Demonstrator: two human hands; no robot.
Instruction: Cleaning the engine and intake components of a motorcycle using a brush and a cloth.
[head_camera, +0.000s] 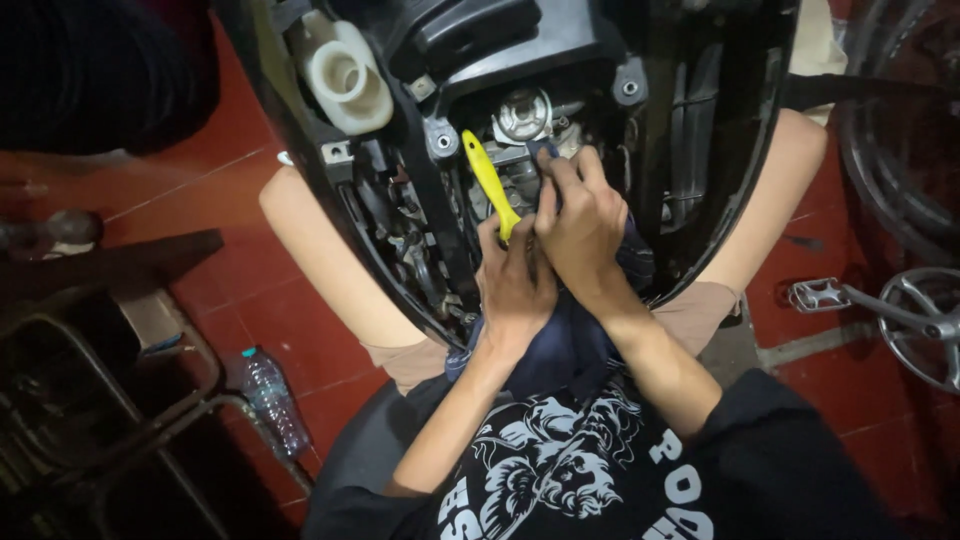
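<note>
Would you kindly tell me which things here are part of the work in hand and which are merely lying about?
In use:
left hand
yellow-handled tool
right hand
dark cloth
open engine bay

Lying about:
plastic bottle on the red floor
bicycle crank and pedal
metal frame

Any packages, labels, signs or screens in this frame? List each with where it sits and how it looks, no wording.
Plastic bottle: lying on the red tiled floor at lower left, clear, blue cap; whether it has a label cannot be told.
White plastic reservoir: upper left inside the open black body, round open neck, unlabelled.
Printed shirt: bottom centre, black with white graphic and lettering.
No signs or screens in view.
</note>
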